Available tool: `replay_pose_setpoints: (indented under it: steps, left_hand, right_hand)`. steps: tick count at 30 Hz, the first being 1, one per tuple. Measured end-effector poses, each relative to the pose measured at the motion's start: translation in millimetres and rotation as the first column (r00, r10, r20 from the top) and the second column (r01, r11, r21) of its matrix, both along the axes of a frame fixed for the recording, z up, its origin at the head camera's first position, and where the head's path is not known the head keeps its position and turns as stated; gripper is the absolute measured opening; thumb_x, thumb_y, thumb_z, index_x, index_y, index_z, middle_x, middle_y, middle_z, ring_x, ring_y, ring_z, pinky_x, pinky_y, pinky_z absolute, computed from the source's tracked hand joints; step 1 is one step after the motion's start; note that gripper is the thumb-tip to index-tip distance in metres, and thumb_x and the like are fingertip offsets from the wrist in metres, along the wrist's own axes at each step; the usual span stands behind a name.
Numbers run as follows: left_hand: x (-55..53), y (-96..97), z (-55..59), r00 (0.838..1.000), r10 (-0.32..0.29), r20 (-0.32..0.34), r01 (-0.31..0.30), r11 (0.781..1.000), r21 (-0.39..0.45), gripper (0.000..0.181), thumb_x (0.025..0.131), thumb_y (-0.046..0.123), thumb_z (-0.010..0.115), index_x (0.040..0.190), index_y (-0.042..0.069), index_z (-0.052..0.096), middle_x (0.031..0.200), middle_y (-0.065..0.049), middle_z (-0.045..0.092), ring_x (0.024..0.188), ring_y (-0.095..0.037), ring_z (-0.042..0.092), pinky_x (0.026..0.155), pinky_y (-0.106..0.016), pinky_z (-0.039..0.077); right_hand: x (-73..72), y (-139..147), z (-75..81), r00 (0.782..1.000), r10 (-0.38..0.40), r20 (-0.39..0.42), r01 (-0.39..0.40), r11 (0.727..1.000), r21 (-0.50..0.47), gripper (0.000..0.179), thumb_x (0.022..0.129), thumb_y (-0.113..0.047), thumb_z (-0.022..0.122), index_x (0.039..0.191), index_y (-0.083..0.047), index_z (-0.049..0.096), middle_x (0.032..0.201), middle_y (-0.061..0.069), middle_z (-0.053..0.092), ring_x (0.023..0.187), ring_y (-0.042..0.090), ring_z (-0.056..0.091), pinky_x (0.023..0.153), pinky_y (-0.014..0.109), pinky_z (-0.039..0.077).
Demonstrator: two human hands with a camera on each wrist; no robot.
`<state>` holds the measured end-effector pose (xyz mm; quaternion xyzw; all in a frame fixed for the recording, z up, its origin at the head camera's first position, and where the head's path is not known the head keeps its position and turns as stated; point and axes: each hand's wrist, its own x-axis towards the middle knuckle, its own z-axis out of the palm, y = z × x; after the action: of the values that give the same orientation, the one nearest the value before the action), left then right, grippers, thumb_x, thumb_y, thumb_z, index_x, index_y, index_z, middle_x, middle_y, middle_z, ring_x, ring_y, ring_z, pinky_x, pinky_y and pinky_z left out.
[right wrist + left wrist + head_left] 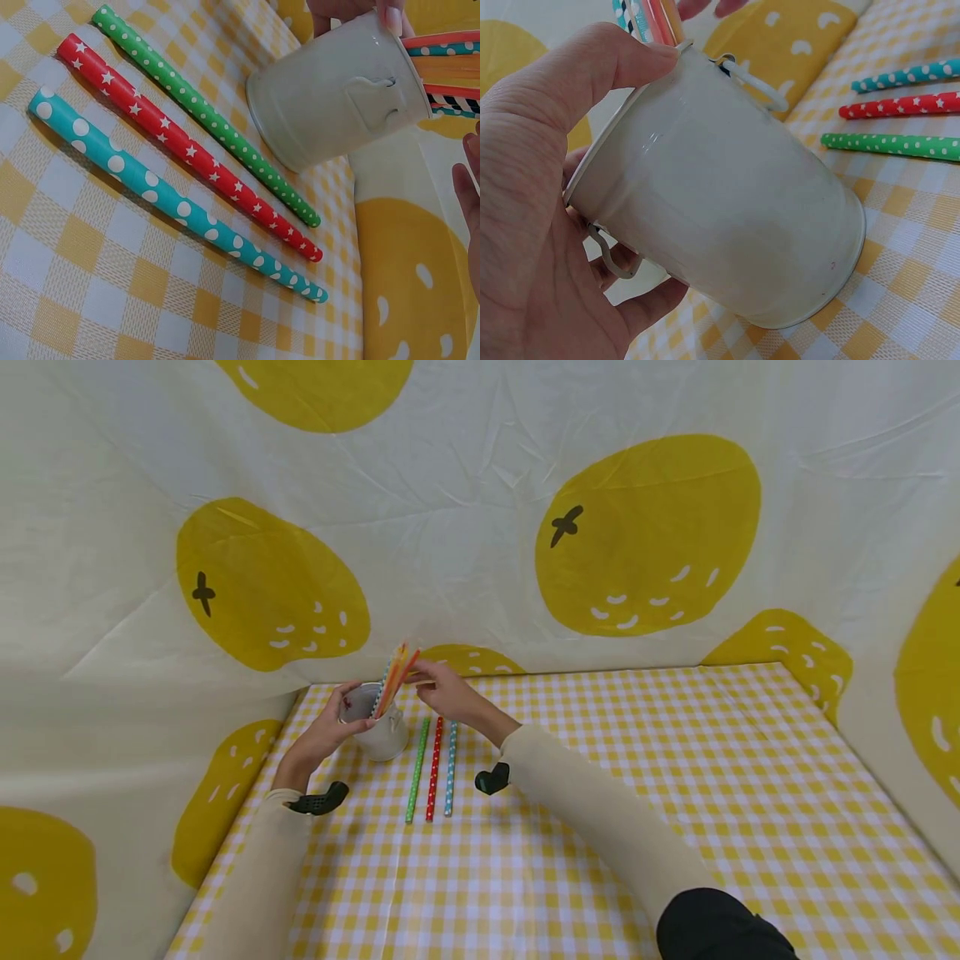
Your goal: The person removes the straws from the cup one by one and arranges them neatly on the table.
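My left hand (330, 731) grips a small white metal pail (727, 187) at its rim, thumb on the near side and fingers round the far side. The pail tilts in the left wrist view. Several patterned straws (393, 685), among them orange, black-striped and teal dotted ones, lean out of its mouth. Their lower ends are hidden inside. My right hand (450, 693) is beside their upper ends with fingers extended, fingertips right at the straws. Right of the pail, a green dotted straw (206, 116), a red starred straw (191, 150) and a blue dotted straw (180, 202) lie side by side.
A yellow-and-white checked cloth (600, 760) covers the table. Behind and to the left hangs a pale curtain (450, 552) printed with large yellow fruit, close to the table's back edge. Wire handles (757, 86) stick out from the pail's sides.
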<state>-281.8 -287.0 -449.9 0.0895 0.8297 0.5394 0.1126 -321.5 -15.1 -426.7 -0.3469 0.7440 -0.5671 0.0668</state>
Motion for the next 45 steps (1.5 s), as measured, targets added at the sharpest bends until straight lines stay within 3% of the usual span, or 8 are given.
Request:
replay_pose_setpoints:
  steps: [7, 14, 20, 27, 37, 45]
  left_hand:
    - [0.1, 1.1, -0.9, 1.0, 0.01, -0.01, -0.01, 1.0, -0.003, 0.09, 0.096, 0.026, 0.071, 0.163, 0.022, 0.011, 0.155, -0.023, 0.017, 0.142, -0.04, 0.023, 0.111, -0.059, 0.026]
    - [1.5, 2.3, 0.5, 1.0, 0.009, -0.018, -0.009, 1.0, 0.003, 0.09, 0.096, 0.025, 0.072, 0.163, 0.019, 0.011, 0.156, -0.024, 0.018, 0.143, -0.041, 0.022, 0.113, -0.06, 0.023]
    - [-1.2, 2.0, -0.8, 1.0, 0.008, -0.006, -0.008, 1.0, -0.004, 0.091, 0.096, 0.026, 0.071, 0.163, 0.02, 0.009, 0.157, -0.023, 0.017, 0.144, -0.04, 0.02, 0.112, -0.06, 0.024]
    - [-3.8, 0.9, -1.6, 1.0, 0.004, 0.011, -0.004, 1.0, -0.009, 0.091, 0.097, 0.02, 0.07, 0.163, 0.016, 0.008, 0.159, -0.026, 0.008, 0.147, -0.042, 0.011, 0.113, -0.064, 0.02]
    - [0.8, 0.6, -2.3, 1.0, -0.007, -0.02, 0.007, 1.0, 0.009, 0.087, 0.097, 0.023, 0.07, 0.162, 0.02, 0.011, 0.164, -0.021, 0.004, 0.153, -0.04, 0.003, 0.116, -0.065, 0.017]
    - [-2.3, 1.9, -2.6, 1.0, -0.014, -0.021, 0.015, 0.999, 0.034, 0.088, 0.097, 0.022, 0.069, 0.162, 0.016, 0.01, 0.162, -0.021, 0.011, 0.15, -0.041, 0.013, 0.116, -0.062, 0.019]
  right_hand:
    - [0.1, -3.2, 1.7, 0.999, 0.011, 0.036, -0.013, 0.999, 0.041, 0.055, 0.097, 0.016, 0.039, 0.146, -0.004, 0.05, 0.148, 0.012, 0.052, 0.137, 0.026, 0.05, 0.11, 0.038, 0.043]
    - [-1.6, -10.7, 3.6, 0.997, 0.067, 0.023, -0.069, 0.995, 0.071, 0.069, 0.086, 0.023, 0.035, 0.149, -0.003, 0.05, 0.149, 0.013, 0.053, 0.136, 0.028, 0.05, 0.113, 0.041, 0.04]
    - [-0.7, -11.7, 3.8, 0.999, 0.05, 0.007, -0.051, 0.995, 0.087, 0.064, 0.09, 0.02, 0.036, 0.148, -0.003, 0.052, 0.151, 0.009, 0.051, 0.136, 0.025, 0.05, 0.114, 0.039, 0.039]
    - [0.3, -5.8, 6.5, 1.0, 0.019, 0.019, -0.02, 0.997, 0.08, 0.055, 0.089, 0.019, 0.036, 0.136, 0.002, 0.06, 0.144, 0.014, 0.054, 0.137, 0.028, 0.049, 0.115, 0.039, 0.038]
    - [-2.9, 3.4, 11.7, 1.0, 0.007, -0.012, -0.006, 0.999, 0.038, 0.056, 0.087, 0.022, 0.038, 0.131, 0.0, 0.064, 0.144, 0.012, 0.049, 0.137, 0.026, 0.047, 0.113, 0.041, 0.04]
    - [-7.8, 15.4, 19.7, 0.999, -0.027, -0.039, 0.028, 0.999, 0.024, 0.06, 0.092, 0.019, 0.042, 0.145, -0.005, 0.055, 0.156, 0.01, 0.04, 0.143, 0.025, 0.039, 0.114, 0.047, 0.038]
